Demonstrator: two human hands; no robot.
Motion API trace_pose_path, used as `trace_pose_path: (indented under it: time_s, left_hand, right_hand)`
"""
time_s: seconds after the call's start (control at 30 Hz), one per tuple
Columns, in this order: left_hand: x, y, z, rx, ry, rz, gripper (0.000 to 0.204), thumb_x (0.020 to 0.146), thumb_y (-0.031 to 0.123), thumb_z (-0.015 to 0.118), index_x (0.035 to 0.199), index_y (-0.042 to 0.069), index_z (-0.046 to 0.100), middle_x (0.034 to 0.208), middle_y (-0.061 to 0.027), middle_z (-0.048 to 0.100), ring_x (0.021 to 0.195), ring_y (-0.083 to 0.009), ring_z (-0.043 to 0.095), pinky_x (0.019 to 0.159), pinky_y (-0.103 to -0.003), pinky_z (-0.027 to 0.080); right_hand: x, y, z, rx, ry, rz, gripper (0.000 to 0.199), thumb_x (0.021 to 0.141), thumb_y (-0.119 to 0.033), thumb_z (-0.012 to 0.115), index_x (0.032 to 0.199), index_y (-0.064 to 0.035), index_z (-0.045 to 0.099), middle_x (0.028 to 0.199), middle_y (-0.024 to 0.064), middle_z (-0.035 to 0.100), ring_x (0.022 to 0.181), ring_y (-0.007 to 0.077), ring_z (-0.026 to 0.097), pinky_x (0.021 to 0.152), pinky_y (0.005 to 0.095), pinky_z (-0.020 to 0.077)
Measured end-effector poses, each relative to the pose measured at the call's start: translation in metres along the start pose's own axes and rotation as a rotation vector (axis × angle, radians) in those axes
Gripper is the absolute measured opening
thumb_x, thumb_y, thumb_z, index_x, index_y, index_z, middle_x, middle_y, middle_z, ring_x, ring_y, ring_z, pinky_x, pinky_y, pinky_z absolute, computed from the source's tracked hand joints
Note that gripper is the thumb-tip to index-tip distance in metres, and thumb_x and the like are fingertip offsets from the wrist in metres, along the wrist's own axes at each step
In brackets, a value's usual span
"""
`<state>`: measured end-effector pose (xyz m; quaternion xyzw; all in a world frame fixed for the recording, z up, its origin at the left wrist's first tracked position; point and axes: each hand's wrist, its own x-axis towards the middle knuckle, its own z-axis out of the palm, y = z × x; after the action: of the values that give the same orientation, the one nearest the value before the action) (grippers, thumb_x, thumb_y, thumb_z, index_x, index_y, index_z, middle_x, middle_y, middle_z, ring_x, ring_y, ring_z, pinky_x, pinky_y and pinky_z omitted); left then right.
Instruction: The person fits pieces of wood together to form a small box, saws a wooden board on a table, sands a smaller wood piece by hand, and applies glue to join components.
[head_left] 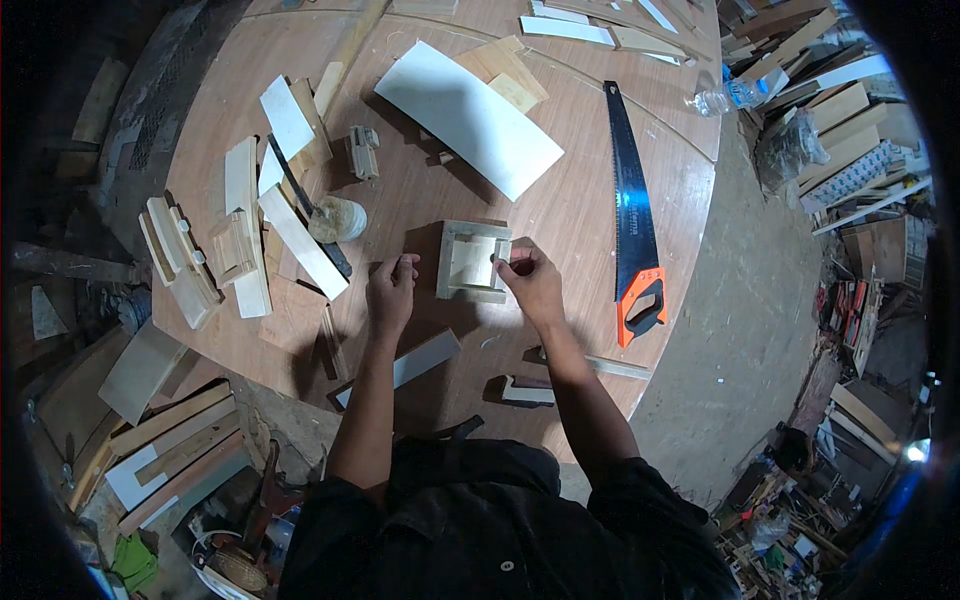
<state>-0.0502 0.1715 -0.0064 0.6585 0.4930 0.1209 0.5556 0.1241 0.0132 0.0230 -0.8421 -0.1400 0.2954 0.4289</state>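
A small open wooden box (pixel 449 264) with a pale floor lies on the table in front of me. My right hand (pixel 534 287) pinches the box's right wall between thumb and fingers. To the left of the box, and apart from it, my left hand (pixel 391 292) is closed with its fingers curled together. Whatever it may hold is too small or hidden to make out. Left of that hand stands a small round tub (pixel 337 219) with whitish contents, a dark bar lying against it.
A handsaw (pixel 632 200) with an orange-and-black handle lies at the right. Beyond the box is a white board (pixel 470 118). White-faced wood strips (pixel 302 243) and a stepped wooden piece (pixel 182 262) cover the table's left side. A short block (pixel 528 391) sits near the front edge.
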Motion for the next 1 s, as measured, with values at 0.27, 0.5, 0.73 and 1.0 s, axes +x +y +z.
trace_pose_path:
  time_s: [0.27, 0.5, 0.73, 1.0]
  left_hand:
    - [0.003, -0.017, -0.002, 0.006, -0.001, -0.002, 0.031, 0.103, 0.029, 0.053, 0.107, 0.004, 0.072, 0.08, -0.0054, 0.067, 0.071, -0.0155, 0.063, 0.065, -0.033, 0.049]
    - [0.001, -0.019, -0.001, 0.067, -0.001, 0.002, 0.031, 0.103, 0.029, 0.054, 0.107, 0.004, 0.072, 0.081, -0.0069, 0.069, 0.074, -0.0162, 0.065, 0.07, -0.033, 0.051]
    - [0.001, -0.019, -0.002, 0.052, 0.003, -0.003, 0.031, 0.103, 0.028, 0.054, 0.108, 0.003, 0.072, 0.083, -0.008, 0.07, 0.076, -0.017, 0.067, 0.071, -0.032, 0.053]
    - [0.004, -0.024, -0.002, 0.11, 0.021, 0.026, 0.03, 0.102, 0.028, 0.055, 0.107, 0.004, 0.072, 0.083, -0.0086, 0.071, 0.077, -0.0197, 0.069, 0.072, -0.034, 0.053]
  right_hand:
    - [0.003, 0.009, -0.003, 0.049, -0.023, 0.063, 0.024, 0.084, -0.018, 0.074, 0.102, -0.0021, 0.068, 0.09, 0.008, 0.073, 0.08, 0.014, 0.068, 0.078, 0.0292, 0.0544]
    - [0.005, 0.022, -0.004, 0.149, -0.061, 0.164, 0.025, 0.086, -0.015, 0.074, 0.105, 0.0005, 0.071, 0.099, 0.0076, 0.072, 0.085, 0.0136, 0.068, 0.081, 0.0272, 0.0538]
    - [0.003, 0.017, -0.005, 0.131, -0.039, 0.113, 0.025, 0.085, -0.016, 0.075, 0.101, 0.0017, 0.07, 0.093, 0.0077, 0.071, 0.084, 0.0139, 0.068, 0.079, 0.028, 0.054]
    - [0.0, -0.008, -0.006, -0.259, 0.057, -0.034, 0.03, 0.079, -0.025, 0.077, 0.096, -0.002, 0.067, 0.087, 0.0145, 0.073, 0.079, 0.0275, 0.073, 0.075, 0.0369, 0.0565]
